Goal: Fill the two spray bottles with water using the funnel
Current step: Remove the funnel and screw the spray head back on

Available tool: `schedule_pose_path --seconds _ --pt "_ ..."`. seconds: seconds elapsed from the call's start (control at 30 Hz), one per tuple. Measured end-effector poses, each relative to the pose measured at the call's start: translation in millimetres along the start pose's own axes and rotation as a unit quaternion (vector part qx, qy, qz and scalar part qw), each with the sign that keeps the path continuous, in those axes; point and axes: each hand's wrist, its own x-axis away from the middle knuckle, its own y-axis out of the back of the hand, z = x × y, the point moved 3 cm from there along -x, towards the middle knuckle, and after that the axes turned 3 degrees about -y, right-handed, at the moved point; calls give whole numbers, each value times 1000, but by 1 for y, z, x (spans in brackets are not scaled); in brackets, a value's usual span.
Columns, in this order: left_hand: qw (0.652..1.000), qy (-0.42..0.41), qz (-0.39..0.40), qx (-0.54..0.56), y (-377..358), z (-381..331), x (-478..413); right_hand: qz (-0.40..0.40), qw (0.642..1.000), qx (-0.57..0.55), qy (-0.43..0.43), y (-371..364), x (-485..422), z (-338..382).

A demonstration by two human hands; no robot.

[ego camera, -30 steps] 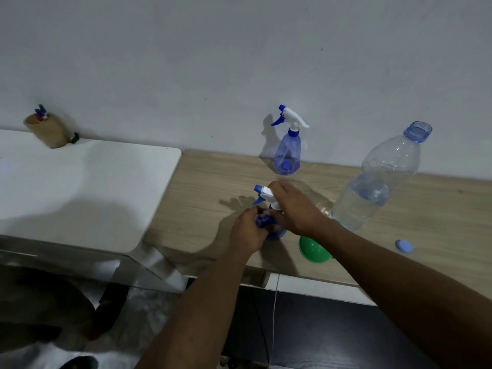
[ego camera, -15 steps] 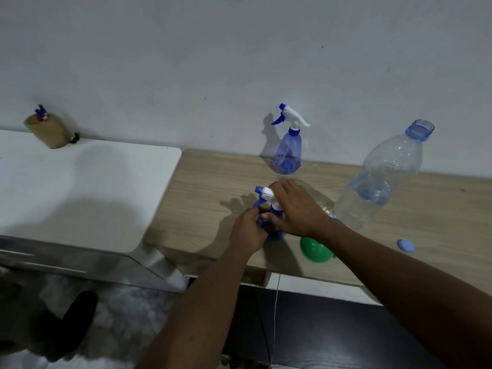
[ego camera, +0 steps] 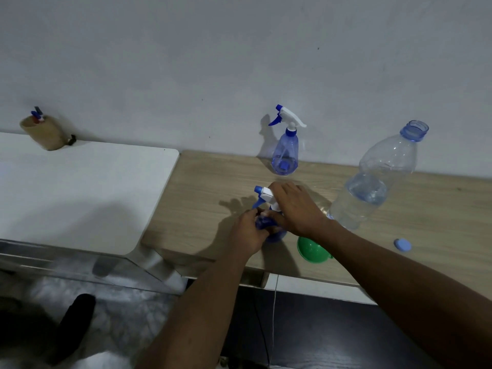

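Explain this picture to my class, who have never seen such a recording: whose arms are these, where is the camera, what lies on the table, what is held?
No machine here: a person wears a camera on the head, looking down at their own arms. The left hand grips the body of the near spray bottle and the right hand holds its trigger head. On the wooden table also stand a far spray bottle and an uncapped water bottle, part full; a green funnel and a blue cap lie nearby.
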Motion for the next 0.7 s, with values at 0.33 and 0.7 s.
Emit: schedule_pose_path --seconds 0.33,0.7 --pt "1000 0 10 -4 1 -5 4 -18 1000 -10 -6 0 7 0" --pt "1000 -11 2 5 -2 -1 2 0 999 -30 -25 -4 9 1"
